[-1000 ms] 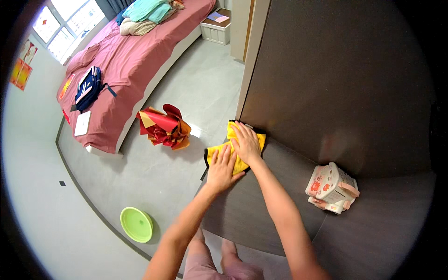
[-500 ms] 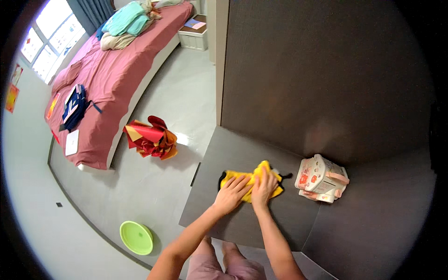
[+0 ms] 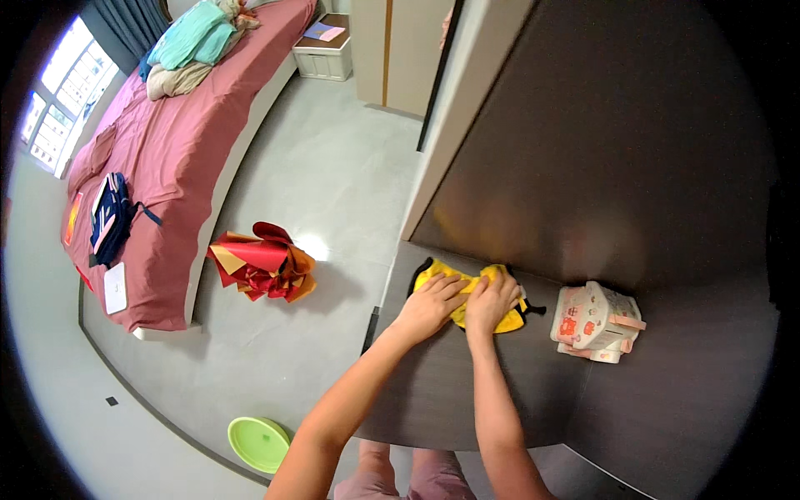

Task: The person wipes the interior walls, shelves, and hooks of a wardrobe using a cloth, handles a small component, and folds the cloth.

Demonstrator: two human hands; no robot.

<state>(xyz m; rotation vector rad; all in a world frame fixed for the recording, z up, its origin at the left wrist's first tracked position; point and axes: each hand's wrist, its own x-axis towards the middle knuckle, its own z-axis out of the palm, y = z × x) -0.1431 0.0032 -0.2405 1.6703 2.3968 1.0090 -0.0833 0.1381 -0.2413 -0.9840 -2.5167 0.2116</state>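
Note:
A yellow cloth (image 3: 507, 322) with black edging lies crumpled on the dark grey shelf top (image 3: 442, 383), towards its back panel. My left hand (image 3: 432, 307) rests flat on the cloth's left part, fingers stretched out and slightly apart. On its right part, my right hand (image 3: 491, 305) presses down with bent fingers, closed on a fold of the fabric. The two hands are close together. Just right of the cloth stands a white and pink box (image 3: 593, 321) with printed pictures and a pink handle; neither hand touches it.
Tall dark panels (image 3: 633, 150) bound the shelf at the back and right. On the floor to the left are a red and gold paper-wrapped bundle (image 3: 265, 262) and a green basin (image 3: 258, 444). A bed (image 3: 179, 150) with pink sheets bears a dark blue backpack (image 3: 110, 218).
Both hands have slid the cloth away from me, closer to the back panel. The view has turned, so the shelf and box appear further right.

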